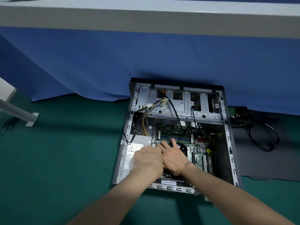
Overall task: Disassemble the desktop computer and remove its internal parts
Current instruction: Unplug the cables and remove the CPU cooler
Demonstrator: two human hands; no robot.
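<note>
The open grey metal computer case (229, 138) lies on the green floor. The right hand (174, 157) rests with spread fingers on the black cooler fan (182, 150). The left hand (147, 159) is beside it, and I cannot tell its grip. A hard pull may tear attached cables.

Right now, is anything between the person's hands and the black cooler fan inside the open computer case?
Nothing visible. The grey metal case lies open, and the left hand and right hand rest over the black cooler fan. Black cables cross the board farther back.

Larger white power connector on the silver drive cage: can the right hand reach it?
Probably yes: the larger white power connector lies exposed atop the silver metal drive cage, nothing between it and the right hand.
</note>
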